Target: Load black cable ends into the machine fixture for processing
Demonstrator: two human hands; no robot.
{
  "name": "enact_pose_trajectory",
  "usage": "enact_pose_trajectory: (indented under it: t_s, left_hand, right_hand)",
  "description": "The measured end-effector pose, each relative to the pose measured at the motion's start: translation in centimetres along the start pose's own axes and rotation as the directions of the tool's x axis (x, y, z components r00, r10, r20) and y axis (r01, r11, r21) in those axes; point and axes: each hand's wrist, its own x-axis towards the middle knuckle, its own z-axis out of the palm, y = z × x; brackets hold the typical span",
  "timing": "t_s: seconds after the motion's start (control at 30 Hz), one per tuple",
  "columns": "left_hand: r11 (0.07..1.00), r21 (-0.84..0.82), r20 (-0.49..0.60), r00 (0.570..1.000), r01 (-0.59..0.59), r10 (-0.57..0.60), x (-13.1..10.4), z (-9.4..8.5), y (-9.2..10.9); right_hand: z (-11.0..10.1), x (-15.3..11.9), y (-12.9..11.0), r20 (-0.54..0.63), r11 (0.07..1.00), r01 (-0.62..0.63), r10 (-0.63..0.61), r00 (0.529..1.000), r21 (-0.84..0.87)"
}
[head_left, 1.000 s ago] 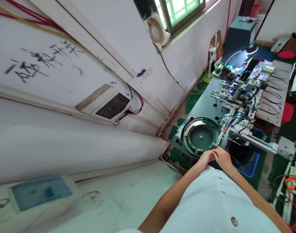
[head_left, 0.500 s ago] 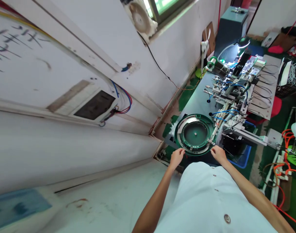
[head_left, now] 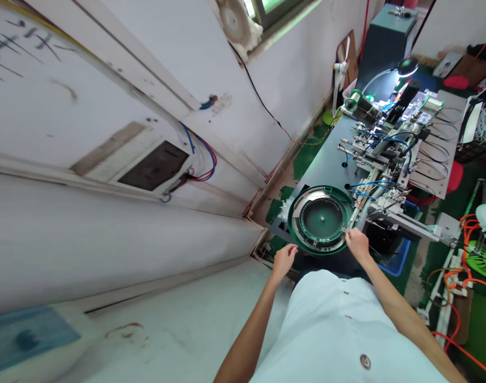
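Note:
A round green bowl feeder (head_left: 323, 219) with a metal rim sits at the near end of the grey machine table (head_left: 320, 165). My left hand (head_left: 285, 258) is just off the bowl's lower left edge, its fingers pinched together; anything between them is too small to make out. At the bowl's right edge, where the metal feed track (head_left: 360, 205) starts, my right hand (head_left: 357, 243) has its fingers curled together, and what they hold, if anything, is hidden.
Behind the bowl stands a machine assembly (head_left: 386, 143) with blue tubes and a lit lamp (head_left: 407, 67). A blue bin (head_left: 398, 260) lies below at the right, near orange hoses (head_left: 466, 229). A white wall (head_left: 211, 223) runs along the left.
My right hand has moved up to the bowl's edge by the track. My left hand has shifted slightly left, away from the bowl. The camera view has shifted a little.

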Motion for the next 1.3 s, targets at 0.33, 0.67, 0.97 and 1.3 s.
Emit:
enact_pose_trajectory:
  t_s: [0.33, 0.67, 0.97, 1.3]
  left_hand:
    - [0.998, -0.046, -0.014, 0.999, -0.046, 0.046, -0.4, -0.1, -0.5]
    - [0.997, -0.071, -0.029, 0.999, -0.035, 0.033, -1.0, 0.6, -0.7]
    - [0.998, -0.061, -0.025, 0.999, -0.029, 0.027, -0.8, 0.4, -0.1]
    - [0.997, -0.064, -0.012, 0.999, -0.037, 0.036, -1.0, 1.0, 0.5]
  right_hand:
    - [1.1, 4.8, 2.4, -0.011, 0.998, -0.06, 0.06, 0.998, -0.021]
    - [1.6, 5.0, 2.4, -0.015, 1.0, -0.026, 0.026, 1.0, 0.009]
    - [-0.3, 2.9, 4.1, -0.167, 0.985, -0.083, 0.109, 0.98, 0.153]
    - [1.0, -1.8, 1.1, 0.075, 0.98, 0.103, -0.118, 0.99, 0.171]
